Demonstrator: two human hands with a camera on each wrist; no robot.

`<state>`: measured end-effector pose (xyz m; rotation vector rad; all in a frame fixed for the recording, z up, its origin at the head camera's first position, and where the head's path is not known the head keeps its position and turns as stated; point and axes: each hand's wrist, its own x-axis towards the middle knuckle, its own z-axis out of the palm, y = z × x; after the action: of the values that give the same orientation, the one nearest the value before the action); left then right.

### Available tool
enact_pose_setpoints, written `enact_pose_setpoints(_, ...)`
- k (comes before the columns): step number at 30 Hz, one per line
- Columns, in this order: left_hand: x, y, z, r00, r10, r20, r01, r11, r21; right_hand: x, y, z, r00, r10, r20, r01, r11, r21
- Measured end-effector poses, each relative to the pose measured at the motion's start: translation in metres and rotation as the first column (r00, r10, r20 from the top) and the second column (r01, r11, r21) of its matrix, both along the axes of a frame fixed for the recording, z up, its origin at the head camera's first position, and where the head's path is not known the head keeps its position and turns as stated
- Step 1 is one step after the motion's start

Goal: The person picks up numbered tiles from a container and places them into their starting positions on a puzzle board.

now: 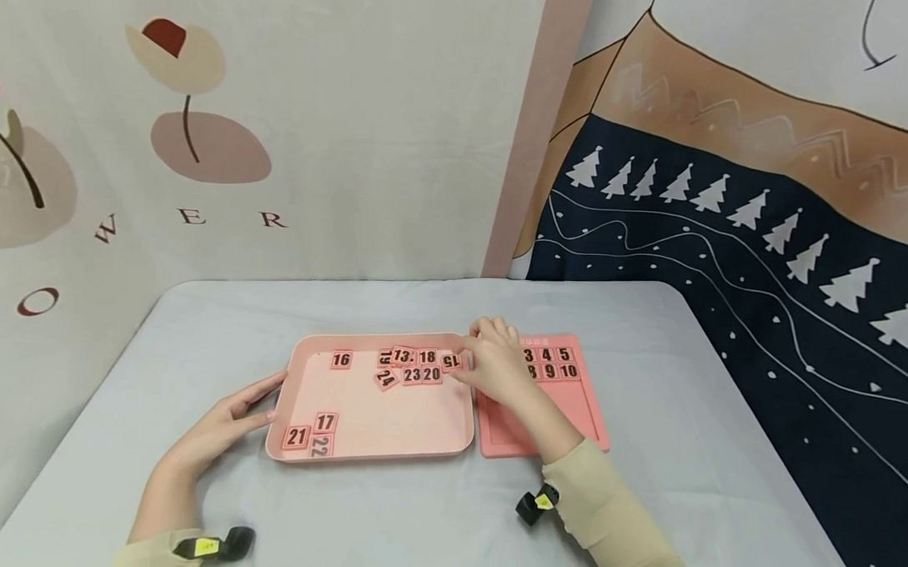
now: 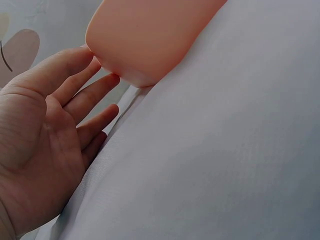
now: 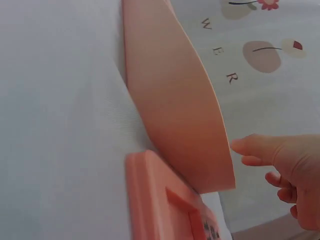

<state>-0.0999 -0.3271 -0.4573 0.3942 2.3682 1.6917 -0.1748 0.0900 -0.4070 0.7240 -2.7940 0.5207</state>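
Observation:
A pink tray [image 1: 375, 406] lies on the table with loose number tiles in it. My left hand [image 1: 220, 421] is at its left side, fingers extended; in the left wrist view, the thumb and fingertips touch the tray's corner [image 2: 135, 40]. My right hand [image 1: 496, 360] reaches over the tray's right rim, with thumb and forefinger at the upside-down 15 tile [image 1: 451, 363]. Whether they pinch it is hidden. Beside that tile are the 18 tile [image 1: 426, 357] and the 20 tile [image 1: 432, 374]. The right forearm crosses a pink number board [image 1: 505, 427], hiding part of it.
Tiles 3, 4, 5, 9 and 10 show on the board's upper rows [image 1: 564, 362]. In the tray, the 16 tile [image 1: 341, 360] lies at upper left; the 21 tile [image 1: 296, 436], 17 tile [image 1: 326, 422] and 22 tile [image 1: 321, 446] lie at lower left. A pale cloth [image 1: 386, 515] covers the table.

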Motion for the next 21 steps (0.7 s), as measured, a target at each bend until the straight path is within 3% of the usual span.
enact_pose_setpoints(10, -0.002, -0.001, 0.002, 1.0, 0.007, 0.01, -0.007, 1.0, -0.017, -0.02, -0.046, -0.008, 0.996, 0.048, 0.075, -0.053, 0.996, 0.067)
enact_pose_setpoints(21, 0.0, -0.001, 0.002, 1.0, 0.007, 0.005, -0.007, 1.0, -0.011, -0.032, -0.073, -0.017, 0.996, 0.01, 0.089, -0.024, 0.986, 0.166)
